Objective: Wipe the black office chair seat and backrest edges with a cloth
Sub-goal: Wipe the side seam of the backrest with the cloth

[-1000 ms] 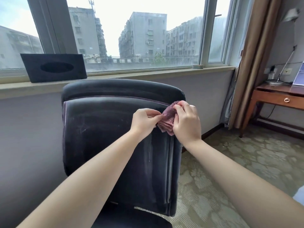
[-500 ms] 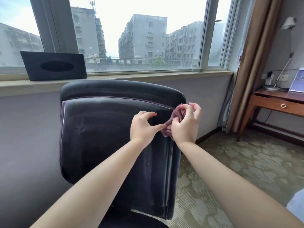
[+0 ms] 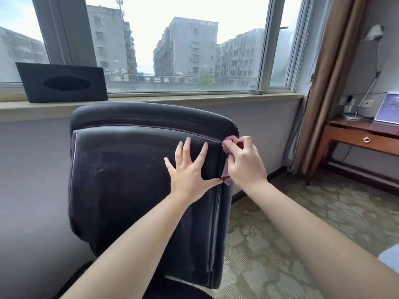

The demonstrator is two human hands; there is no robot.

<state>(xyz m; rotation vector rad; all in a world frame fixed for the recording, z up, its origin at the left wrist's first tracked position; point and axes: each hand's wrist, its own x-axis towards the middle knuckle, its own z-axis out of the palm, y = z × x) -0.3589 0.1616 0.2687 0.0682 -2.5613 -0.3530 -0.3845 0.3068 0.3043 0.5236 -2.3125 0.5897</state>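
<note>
A black office chair [image 3: 133, 186] stands with its backrest toward the camera, just in front of a grey wall under a wide window. The left hand [image 3: 190, 171] lies flat on the upper right part of the backrest, its fingers [image 3: 186, 147] straight and spread wide, the thumb stretched out to the right along the padding toward the side seam. The right hand [image 3: 244, 162] is at the right edge of the backrest, near its top corner, with fingers curled around a bunched reddish-pink cloth [image 3: 232, 140]. Part of the cloth shows above the knuckles at the corner seam, and another fold hangs out below the hand against the chair's edge, close to the left thumb tip. The seat is mostly hidden low in the picture behind the arms. On the windowsill [image 3: 194, 98] to the left sits a black tissue box [image 3: 62, 84]. To the right hangs a brown curtain [image 3: 330, 83], and beyond it a wooden desk [image 3: 362, 137] carries a desk lamp [image 3: 371, 67]. A patterned green carpet [image 3: 302, 223] covers the floor.
</note>
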